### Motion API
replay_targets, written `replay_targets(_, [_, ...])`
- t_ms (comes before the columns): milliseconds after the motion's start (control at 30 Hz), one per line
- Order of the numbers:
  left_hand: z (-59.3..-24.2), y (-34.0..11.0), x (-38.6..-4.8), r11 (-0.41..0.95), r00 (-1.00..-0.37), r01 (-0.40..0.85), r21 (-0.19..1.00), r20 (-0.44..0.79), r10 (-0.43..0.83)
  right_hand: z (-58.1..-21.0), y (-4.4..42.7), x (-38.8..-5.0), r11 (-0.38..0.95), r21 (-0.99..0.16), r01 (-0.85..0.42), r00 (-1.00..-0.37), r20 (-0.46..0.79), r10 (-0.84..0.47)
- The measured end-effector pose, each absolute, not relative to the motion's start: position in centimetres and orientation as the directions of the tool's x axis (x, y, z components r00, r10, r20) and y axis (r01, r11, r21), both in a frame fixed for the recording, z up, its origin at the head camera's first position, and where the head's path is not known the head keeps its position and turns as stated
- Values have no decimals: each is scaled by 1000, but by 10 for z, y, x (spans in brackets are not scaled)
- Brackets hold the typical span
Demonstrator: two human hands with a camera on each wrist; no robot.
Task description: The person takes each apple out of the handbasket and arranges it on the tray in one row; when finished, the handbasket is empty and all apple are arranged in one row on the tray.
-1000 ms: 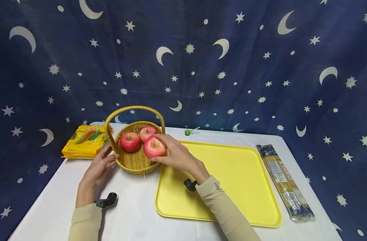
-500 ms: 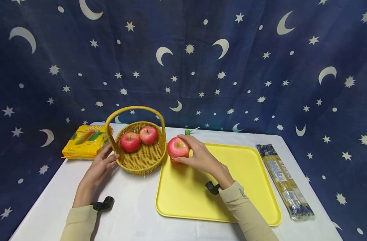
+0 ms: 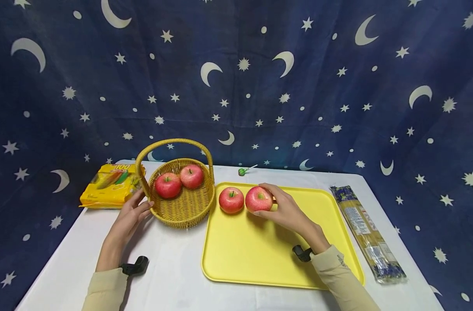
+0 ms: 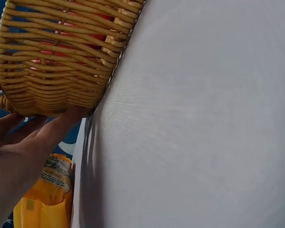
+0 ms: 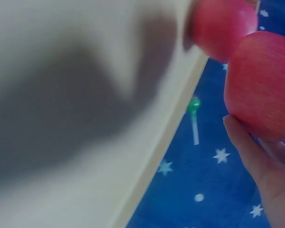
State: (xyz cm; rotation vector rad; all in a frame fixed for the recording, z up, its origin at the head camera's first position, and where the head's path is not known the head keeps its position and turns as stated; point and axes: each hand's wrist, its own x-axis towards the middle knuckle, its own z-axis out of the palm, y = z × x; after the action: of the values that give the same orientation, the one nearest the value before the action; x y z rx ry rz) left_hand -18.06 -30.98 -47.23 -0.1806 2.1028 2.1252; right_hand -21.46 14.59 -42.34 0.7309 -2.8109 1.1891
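Right grip (image 3: 287, 211): curled round an apple, thumb on the near side, fingers on the far side, so it's spread about as wide as the fruit.
Held apple (image 3: 256, 201): sits between that thumb and fingers, over the far-left part of the yellow tray (image 3: 244, 255). Looks slightly raised to me, but can't swear the bottom isn't touching.
Done so far: one tray apple (image 3: 231, 201) resting just left of the right grip's fingertips, nothing holding it. I'd call the whole job roughly halfway.
Left to do: held one isn't let go yet, plus two more in the wicker basket (image 3: 184, 209), a left basket apple (image 3: 168, 185) and a right basket apple (image 3: 191, 176), both well left of the right grip.
Stem end: on the held apple, the stem hollow faces up, out of the top of the grip.
Long axis: not much of one tbh, it's nearly round. Stem-to-base line looks about upright, so the grip would be squeezing across it.
Left grip (image 3: 125, 220): fingers touching the basket's left side, a tip up near the rim. Can't tell if it's really clamped or just steadying.
Bystander: green lollipop (image 3: 242, 171) on the bench (image 3: 174, 280), beyond the right grip and the tray.
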Motion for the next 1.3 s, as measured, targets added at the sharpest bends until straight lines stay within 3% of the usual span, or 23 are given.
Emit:
replay_targets(533, [-472,-310,-181,-2,-981,-196,981,-196,13,-457,156,-228,623,-719,-306,-926,73,-371])
replay_targets(1300, [-472,-310,-180,-4,-983,-183,983,-183,11,-463,149,-241,625,-718,-307,-915,42,-401])
